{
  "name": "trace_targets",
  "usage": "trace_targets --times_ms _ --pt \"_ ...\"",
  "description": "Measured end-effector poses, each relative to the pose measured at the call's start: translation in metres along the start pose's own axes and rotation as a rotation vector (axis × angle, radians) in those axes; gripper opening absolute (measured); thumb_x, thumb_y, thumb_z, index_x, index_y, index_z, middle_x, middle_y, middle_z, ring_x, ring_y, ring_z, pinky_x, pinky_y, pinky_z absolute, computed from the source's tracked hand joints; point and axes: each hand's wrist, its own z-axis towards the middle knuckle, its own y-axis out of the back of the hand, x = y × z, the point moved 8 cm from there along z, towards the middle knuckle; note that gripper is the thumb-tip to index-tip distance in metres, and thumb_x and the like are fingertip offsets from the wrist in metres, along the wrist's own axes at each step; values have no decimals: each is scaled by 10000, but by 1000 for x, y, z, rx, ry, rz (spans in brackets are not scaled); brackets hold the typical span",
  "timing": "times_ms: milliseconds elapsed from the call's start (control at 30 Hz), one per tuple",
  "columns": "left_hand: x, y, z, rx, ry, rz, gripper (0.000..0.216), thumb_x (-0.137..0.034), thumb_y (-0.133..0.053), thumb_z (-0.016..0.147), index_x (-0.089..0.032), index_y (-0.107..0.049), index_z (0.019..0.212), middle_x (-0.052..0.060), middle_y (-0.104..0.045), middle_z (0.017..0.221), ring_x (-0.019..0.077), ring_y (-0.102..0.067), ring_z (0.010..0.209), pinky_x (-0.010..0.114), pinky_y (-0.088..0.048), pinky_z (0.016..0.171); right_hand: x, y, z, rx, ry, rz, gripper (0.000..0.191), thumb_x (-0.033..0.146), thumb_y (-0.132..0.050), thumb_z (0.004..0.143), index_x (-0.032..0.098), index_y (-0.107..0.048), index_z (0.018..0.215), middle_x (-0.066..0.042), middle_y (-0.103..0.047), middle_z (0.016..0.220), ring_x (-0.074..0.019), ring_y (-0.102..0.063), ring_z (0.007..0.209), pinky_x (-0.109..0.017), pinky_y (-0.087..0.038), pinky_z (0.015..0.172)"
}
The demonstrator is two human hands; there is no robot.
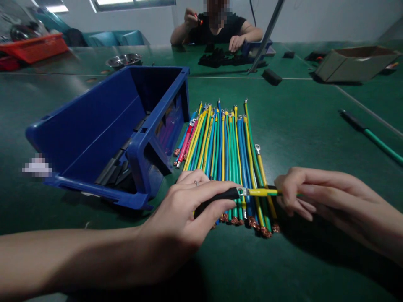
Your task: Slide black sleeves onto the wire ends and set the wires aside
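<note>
Between thumb and fingers, my left hand (192,201) grips a short black sleeve (222,197). My right hand (299,193) pinches a yellow-green cable (264,192) whose metal ring lug (242,191) meets the open end of the sleeve; whether the lug's tip is inside it I cannot tell. Both hands hover over a row of cut cables (217,147) in yellow, green, blue and red. Ring lugs show at most of their far ends and bare copper strands at the near ends. The left fingers cover part of the row.
Left of the cables stands a blue bin (94,126) with black sleeves (116,172) inside. Across the green table (315,260) a person (217,25) sits behind a heap of black pieces (217,58). A grey box (352,65), metal bowl (124,61) and green cable (380,142) lie further out.
</note>
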Motion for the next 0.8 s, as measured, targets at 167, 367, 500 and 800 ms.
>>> trace_targets --times_ms 167,367,500,800 --pt "2 3 -1 -73 -15 -20 263 -240 -661 1006 -276 -815 1216 20 -702 855 210 -560 829 362 -450 788 -2 1 2 2 2 1 373 566 -699 889 244 -765 715 -28 -606 601 -138 -492 475 -247 -422 425" --pt "2 7 0 -112 -32 -43 285 -214 -662 996 -268 -808 1234 2 -697 823 183 -585 783 335 -468 751 -2 0 4 -1 -6 8 366 568 -704 896 250 -771 728 -34 -644 625 -134 -515 486 -234 -438 440" --pt "1 7 0 -120 -43 -19 276 -208 -671 985 -256 -809 1220 3 -716 839 178 -584 769 333 -492 759 -2 -2 0 26 -4 9 335 558 -668 928 282 -780 775 -15 -639 606 -146 -546 506 -243 -446 470" --pt "1 8 1 -126 -28 -25 296 -199 -642 979 -191 -803 1227 34 -740 877 189 -615 789 334 -517 771 -7 -4 2 50 -42 181 300 554 -731 892 287 -809 779 -9 -612 582 -139 -554 532 -244 -486 520"
